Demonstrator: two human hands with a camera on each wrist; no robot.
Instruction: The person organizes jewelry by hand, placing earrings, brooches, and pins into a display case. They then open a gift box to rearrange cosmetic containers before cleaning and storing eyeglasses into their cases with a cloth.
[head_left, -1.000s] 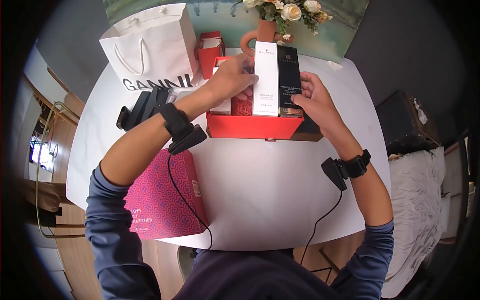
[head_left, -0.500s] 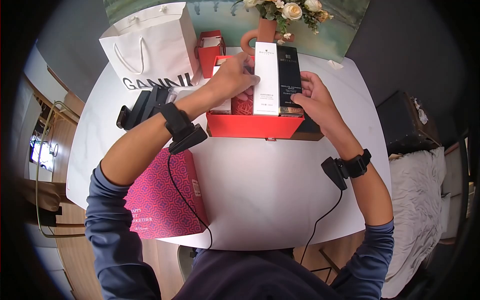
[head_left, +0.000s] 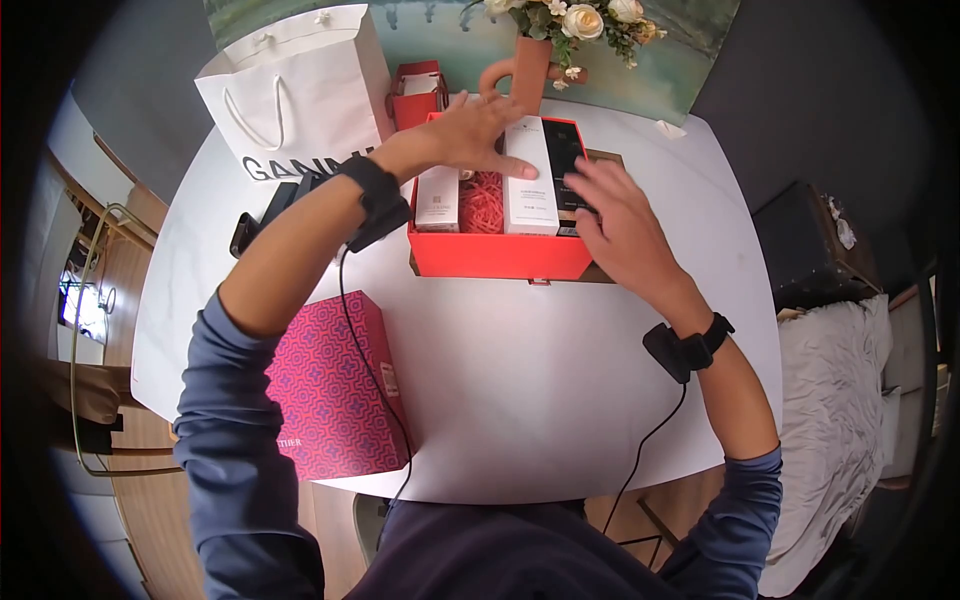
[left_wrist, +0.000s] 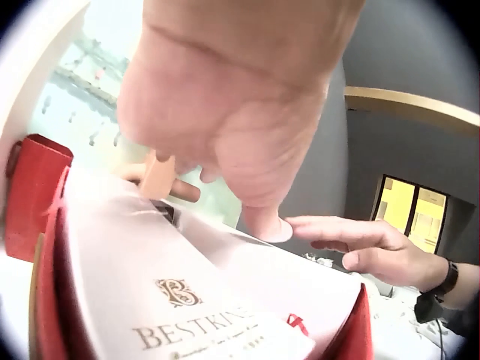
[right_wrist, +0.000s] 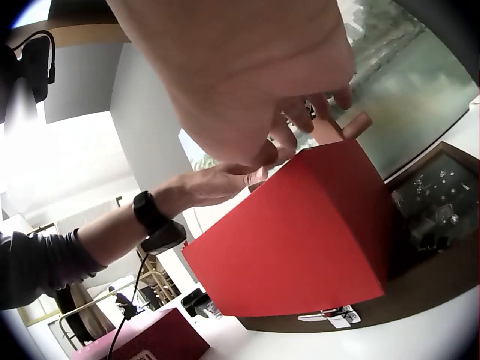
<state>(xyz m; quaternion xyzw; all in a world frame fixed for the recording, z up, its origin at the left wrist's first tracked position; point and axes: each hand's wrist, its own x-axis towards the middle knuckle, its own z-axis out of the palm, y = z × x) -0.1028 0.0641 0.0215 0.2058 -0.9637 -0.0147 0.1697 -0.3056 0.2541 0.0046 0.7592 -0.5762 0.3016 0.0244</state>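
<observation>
A red gift box (head_left: 500, 256) stands on the table. In it are a tall white carton (head_left: 532, 205), a black carton (head_left: 562, 150) beside it, a smaller white carton (head_left: 437, 203) at the left and red shredded paper (head_left: 482, 205). My left hand (head_left: 470, 138) is spread over the box, its thumb at the tall white carton. My right hand (head_left: 630, 230) lies with extended fingers by the black carton at the box's right side. The left wrist view shows white carton lettering (left_wrist: 199, 330) below the left palm. From the right wrist, the red wall (right_wrist: 292, 240) hides the contents.
A dark flat case (head_left: 608, 160) lies beneath the gift box. A white paper bag (head_left: 300, 100) and a small red box (head_left: 417, 100) stand behind on the left, a flower vase (head_left: 530, 75) at the back. A pink patterned box (head_left: 340, 390) sits nearer on the left.
The white and black cartons have gone down into the red box. The right hand has let go of them; the left hand has risen and spread out over the white carton.
</observation>
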